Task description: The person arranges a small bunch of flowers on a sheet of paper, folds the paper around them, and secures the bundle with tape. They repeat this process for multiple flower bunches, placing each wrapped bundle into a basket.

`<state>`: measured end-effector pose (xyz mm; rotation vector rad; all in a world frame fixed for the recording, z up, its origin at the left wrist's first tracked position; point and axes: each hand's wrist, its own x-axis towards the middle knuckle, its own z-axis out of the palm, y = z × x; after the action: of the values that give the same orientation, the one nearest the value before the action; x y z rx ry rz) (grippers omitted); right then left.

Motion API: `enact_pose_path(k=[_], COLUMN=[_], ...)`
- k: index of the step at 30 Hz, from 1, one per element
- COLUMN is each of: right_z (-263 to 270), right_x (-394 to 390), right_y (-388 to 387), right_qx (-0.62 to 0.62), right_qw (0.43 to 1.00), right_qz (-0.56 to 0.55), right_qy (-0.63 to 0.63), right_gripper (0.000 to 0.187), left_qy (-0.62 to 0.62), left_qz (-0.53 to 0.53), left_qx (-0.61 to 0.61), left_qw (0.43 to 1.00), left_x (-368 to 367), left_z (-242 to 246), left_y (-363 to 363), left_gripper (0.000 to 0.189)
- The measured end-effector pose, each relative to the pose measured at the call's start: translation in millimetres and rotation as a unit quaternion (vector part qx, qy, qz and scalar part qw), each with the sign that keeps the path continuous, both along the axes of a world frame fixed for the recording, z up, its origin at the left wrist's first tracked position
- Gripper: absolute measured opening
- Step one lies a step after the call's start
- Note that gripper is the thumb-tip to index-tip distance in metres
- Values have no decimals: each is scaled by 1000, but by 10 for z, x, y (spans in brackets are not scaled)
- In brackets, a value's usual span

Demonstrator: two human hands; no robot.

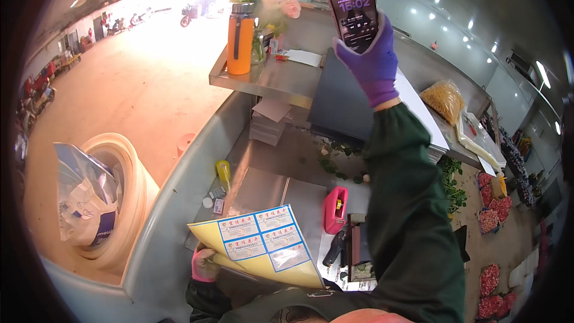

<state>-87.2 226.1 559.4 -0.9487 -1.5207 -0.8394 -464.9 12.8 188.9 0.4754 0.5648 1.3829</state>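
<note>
My right hand (374, 60), in a purple knit glove, is raised over the upper shelf and grips a smartphone (356, 18) with its screen lit. Low on the left, my left hand (205, 264), in a pink-cuffed glove, holds the edge of a yellow-backed sheet of printed labels (264, 242). Several blue-bordered labels with writing lie on that sheet, which bends over the metal worktop (264, 188). Just right of the sheet are a pink tape dispenser (335, 211) and a black handheld tool (334, 249), its kind unclear.
An orange bottle (240, 40) and a glass vase of roses (258, 47) stand on the metal shelf (269, 81). Dark corrugated sheets (341, 98) are stacked beside them. A large round bin (145, 179) with wrappers stands left; bundled flowers (489, 280) lie far right.
</note>
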Motion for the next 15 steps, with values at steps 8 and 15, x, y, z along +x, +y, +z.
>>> enact_pose_path(k=[8, 15], right_z=[-366, -832], right_x=[-1218, -816], right_y=[616, 1954], right_qx=[-247, -553], right_qw=[960, 832], right_qz=[20, -40], right_qy=[133, -4], right_gripper=[82, 39], left_qy=[-74, 32], left_qz=[-27, 13], left_qx=[-17, -42], left_qw=[997, 999], left_x=[-514, -691], left_z=[-350, -373], left_y=[-113, -345], left_gripper=[53, 61])
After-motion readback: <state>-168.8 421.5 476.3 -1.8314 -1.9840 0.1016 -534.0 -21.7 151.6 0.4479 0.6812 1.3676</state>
